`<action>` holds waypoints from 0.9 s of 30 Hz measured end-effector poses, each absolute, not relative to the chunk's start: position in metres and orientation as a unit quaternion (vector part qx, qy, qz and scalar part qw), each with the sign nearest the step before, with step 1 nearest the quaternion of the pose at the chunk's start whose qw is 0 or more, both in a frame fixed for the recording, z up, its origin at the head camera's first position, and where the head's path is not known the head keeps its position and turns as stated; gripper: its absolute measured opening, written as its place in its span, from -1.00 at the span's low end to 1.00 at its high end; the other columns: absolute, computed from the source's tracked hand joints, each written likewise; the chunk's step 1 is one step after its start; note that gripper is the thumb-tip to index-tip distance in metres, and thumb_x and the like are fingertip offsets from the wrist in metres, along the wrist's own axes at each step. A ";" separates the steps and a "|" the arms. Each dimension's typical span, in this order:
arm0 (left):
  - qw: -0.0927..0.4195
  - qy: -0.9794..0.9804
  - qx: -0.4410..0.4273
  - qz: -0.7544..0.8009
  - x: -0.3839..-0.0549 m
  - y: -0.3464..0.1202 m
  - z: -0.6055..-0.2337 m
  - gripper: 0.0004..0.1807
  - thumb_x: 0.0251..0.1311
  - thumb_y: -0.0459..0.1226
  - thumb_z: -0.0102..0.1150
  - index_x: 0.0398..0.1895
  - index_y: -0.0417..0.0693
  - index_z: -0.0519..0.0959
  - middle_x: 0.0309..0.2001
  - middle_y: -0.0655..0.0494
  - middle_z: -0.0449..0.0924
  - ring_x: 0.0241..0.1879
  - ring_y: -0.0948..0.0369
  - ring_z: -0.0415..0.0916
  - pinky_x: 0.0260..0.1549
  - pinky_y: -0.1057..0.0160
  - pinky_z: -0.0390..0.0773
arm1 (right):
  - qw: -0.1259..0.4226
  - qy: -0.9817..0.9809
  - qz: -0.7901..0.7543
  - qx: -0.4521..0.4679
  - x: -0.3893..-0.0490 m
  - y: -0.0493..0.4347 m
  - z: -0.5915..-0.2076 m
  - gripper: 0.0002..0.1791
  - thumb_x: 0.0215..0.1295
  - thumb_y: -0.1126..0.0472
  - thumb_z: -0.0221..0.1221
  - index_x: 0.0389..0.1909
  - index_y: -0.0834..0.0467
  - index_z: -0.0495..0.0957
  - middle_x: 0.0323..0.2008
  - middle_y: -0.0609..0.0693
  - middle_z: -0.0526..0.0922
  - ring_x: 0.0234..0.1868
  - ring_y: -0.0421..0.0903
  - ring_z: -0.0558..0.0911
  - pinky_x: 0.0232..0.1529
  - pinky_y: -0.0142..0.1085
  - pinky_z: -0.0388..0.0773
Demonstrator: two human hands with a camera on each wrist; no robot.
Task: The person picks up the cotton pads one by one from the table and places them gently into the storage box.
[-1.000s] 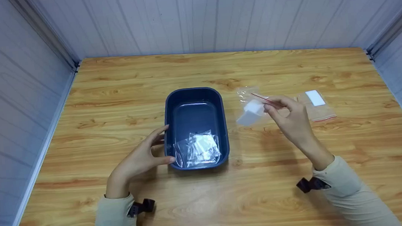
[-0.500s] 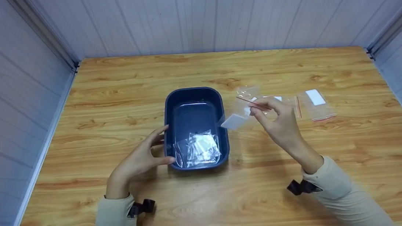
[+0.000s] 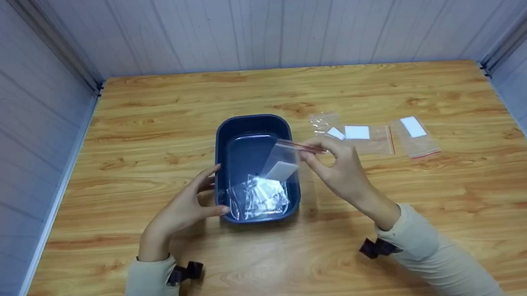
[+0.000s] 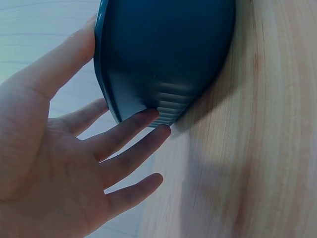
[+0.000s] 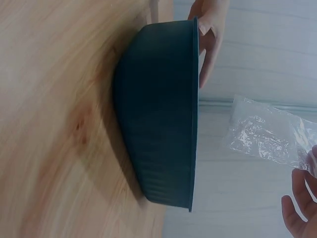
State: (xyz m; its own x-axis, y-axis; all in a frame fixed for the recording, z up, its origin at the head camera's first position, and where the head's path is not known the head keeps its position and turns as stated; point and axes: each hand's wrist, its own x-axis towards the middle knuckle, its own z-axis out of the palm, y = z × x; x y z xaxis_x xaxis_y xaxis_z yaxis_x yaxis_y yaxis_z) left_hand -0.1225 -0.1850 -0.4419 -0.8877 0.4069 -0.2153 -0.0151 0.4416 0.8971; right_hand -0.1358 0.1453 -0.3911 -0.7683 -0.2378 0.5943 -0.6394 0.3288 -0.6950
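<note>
A dark blue plastic basin stands on the wooden table, with several clear plastic bags lying at its near end. My left hand rests against the basin's left side, thumb tip at the rim. In the left wrist view its fingers are spread and fairly straight beside the outer wall. My right hand pinches a small zip-lock bag by its red-striped top edge. That bag, with a white patch on it, hangs over the basin's right half, above the rim in the right wrist view.
Right of the basin lie more zip-lock bags: a crinkled one, one with a white label and a red strip, and another farther right. Pale panelled walls enclose the table at the back and sides.
My right hand has lifted the zip-lock bag off the group on the right and carried it left over the basin, uncovering the bags beneath. My left hand has stayed at the basin's side.
</note>
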 end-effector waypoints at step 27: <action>0.207 0.825 0.105 0.515 -0.121 -0.184 -0.441 0.07 0.04 -0.15 0.51 0.57 0.15 0.05 0.46 -0.17 0.19 0.43 -0.12 0.12 0.38 -0.27 -0.01 | 0.091 -0.818 0.504 0.263 -0.161 0.101 -0.422 -0.89 0.33 0.33 0.26 -0.18 0.27 0.66 -0.22 0.05 0.73 -0.18 -0.11 0.67 -0.11 -0.28 0.62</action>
